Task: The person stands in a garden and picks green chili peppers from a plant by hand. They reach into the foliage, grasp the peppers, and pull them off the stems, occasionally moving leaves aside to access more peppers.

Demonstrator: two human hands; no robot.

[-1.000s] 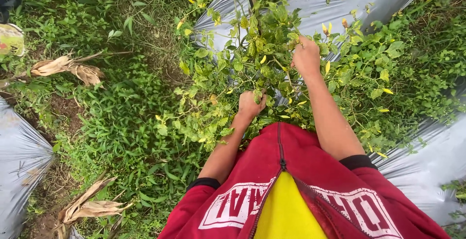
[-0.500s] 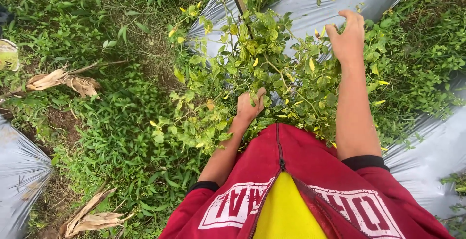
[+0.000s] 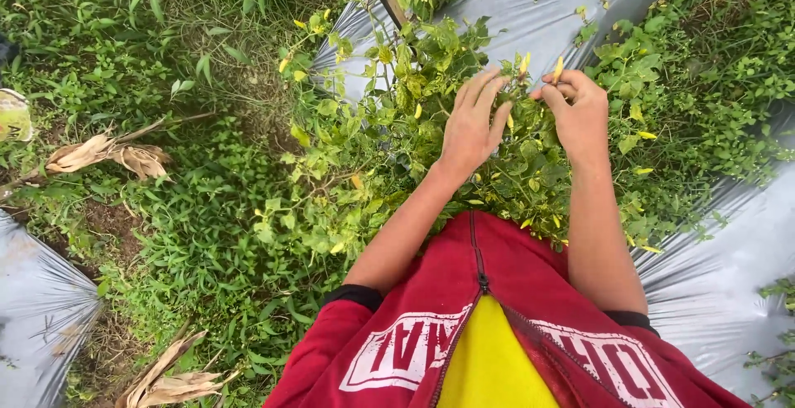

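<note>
Leafy green chilli plant (image 3: 389, 126) with small upright yellow pods, rooted at centre on grey plastic mulch (image 3: 530, 2); left hand (image 3: 472, 122) lay flat, fingers spread, on foliage; right hand (image 3: 577, 110) fingers pinched one yellow pod (image 3: 558, 69).

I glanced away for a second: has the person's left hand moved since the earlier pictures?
Yes. The left hand has gone up and away from the red jacket, deeper into the leafy plant, and now lies flat with fingers spread close to the right hand.
</note>
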